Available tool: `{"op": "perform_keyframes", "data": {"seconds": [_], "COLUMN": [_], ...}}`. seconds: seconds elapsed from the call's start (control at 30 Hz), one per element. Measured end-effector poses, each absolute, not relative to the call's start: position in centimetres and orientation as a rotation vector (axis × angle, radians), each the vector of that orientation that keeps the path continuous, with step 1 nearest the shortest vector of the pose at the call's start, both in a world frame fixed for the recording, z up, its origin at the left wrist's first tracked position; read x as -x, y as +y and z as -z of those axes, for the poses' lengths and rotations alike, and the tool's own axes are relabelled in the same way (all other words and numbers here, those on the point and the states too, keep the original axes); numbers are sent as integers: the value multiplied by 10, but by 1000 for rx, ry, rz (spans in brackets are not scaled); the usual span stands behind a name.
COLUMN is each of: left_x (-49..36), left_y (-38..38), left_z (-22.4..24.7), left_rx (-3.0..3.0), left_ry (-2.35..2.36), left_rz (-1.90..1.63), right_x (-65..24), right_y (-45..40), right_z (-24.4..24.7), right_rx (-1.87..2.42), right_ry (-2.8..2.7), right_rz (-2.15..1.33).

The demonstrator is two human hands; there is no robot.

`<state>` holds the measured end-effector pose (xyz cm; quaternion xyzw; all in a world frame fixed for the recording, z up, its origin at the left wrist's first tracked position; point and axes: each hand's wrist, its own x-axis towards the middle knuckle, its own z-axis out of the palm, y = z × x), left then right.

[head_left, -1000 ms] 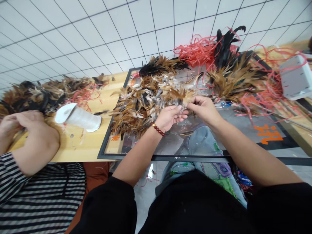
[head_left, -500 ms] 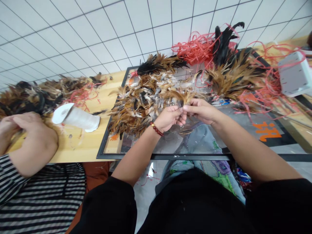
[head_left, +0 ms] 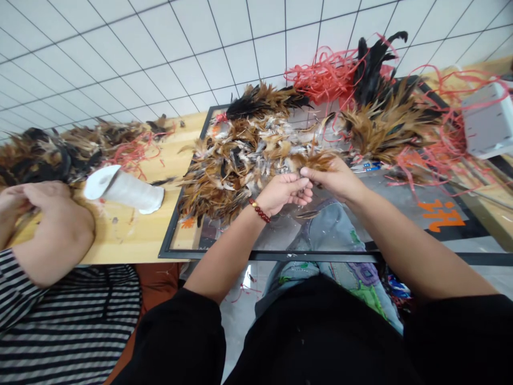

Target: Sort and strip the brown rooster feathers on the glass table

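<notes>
My left hand [head_left: 286, 192], with a dark red bead bracelet at its wrist, is closed with thumb and fingertips pinched together. My right hand [head_left: 334, 179] meets it fingertip to fingertip, pinching the quill end of brown feathers [head_left: 315, 160] whose tips fan out behind the fingers. What exactly sits between the left fingertips is hidden. Just beyond and to the left lies a broad pile of brown and white feathers [head_left: 240, 166] on a dark-framed glass panel [head_left: 272, 235]. One loose feather [head_left: 308, 215] rests on the glass nearer to me.
Pink plastic ribbon [head_left: 326, 77] is heaped by the tiled wall, beside a bunch of brown-black feathers [head_left: 380, 125]. A white box [head_left: 487, 120] stands at the right. On the left, a white roll [head_left: 124, 187] lies near a co-worker's hands [head_left: 44, 198] and more feathers [head_left: 52, 155].
My right hand has shifted slightly right, and the feathers at its fingers now lean more to the right. My left hand stays nearly in place, fingers still pinched.
</notes>
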<state>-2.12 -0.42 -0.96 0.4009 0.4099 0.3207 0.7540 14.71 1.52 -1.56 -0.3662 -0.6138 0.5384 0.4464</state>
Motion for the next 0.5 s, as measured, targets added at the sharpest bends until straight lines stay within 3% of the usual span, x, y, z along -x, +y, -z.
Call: {"op": "perform_keyframes", "data": {"seconds": [0.13, 0.27, 0.4, 0.5], "left_x": [20, 20, 19, 19], "left_y": [-2, -2, -4, -3], "left_z": [8, 7, 6, 6], "left_rx": [-727, -680, -690, -671], "left_ry": [856, 821, 807, 840], "left_rz": [-979, -983, -924, -1073], "right_x": [-147, -146, -145, -149], "right_y": [15, 12, 10, 11], "right_z": [20, 24, 24, 21], "right_rx": [990, 1031, 1083, 1072], "right_ry": [-1631, -1909, -1923, -1813], "right_rz": [-923, -468, -355, -361]}}
